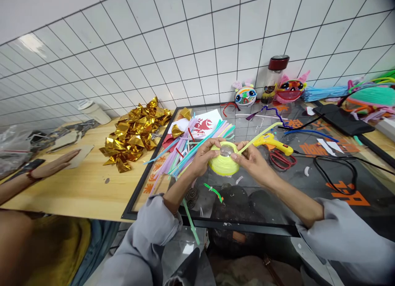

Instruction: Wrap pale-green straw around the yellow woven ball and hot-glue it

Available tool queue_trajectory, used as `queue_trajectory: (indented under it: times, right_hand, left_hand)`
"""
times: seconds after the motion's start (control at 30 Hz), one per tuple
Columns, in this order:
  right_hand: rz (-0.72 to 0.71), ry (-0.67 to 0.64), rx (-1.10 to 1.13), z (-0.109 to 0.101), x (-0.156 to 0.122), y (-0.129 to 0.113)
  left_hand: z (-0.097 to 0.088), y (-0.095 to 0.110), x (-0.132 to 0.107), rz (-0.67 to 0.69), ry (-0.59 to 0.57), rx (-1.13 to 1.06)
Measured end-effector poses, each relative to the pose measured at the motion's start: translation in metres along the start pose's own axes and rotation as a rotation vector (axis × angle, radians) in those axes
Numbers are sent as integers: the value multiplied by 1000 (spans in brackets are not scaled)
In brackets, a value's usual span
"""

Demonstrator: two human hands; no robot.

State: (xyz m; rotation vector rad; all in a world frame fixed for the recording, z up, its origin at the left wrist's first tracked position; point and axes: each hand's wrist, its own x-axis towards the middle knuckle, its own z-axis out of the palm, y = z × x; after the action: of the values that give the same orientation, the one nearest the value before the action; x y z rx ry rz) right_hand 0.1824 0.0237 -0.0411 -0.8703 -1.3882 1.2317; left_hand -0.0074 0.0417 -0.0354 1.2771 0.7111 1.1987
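Observation:
Between my two hands is a yellow round piece (224,166), apparently wound from fuzzy pipe cleaner, with a clear hole or window in its top. My left hand (207,155) pinches its left rim between thumb and fingers. At the opposite rim, my right hand (251,160) is closed where a yellow pipe cleaner (262,133) leaves the piece and sticks up to the right. A bundle of pastel pipe cleaners (185,148) lies just beyond my left hand. Near my right hand rest a yellow glue gun (274,144) and red-handled scissors (282,159).
Gold foil pieces (135,131) are heaped at the left. Two decorated animal faces, one white (245,96) and one pink (290,90), flank a bottle (273,82) by the wall. A black cable (336,158) curls at right. Another person's hand (57,164) rests at far left.

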Motion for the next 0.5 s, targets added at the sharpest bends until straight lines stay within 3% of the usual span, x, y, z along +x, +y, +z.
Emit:
queue_trajectory:
  times: [0.5]
  right_hand:
    - [112, 42, -17, 1, -7, -11]
  left_hand:
    - [3, -1, -2, 3, -21, -64]
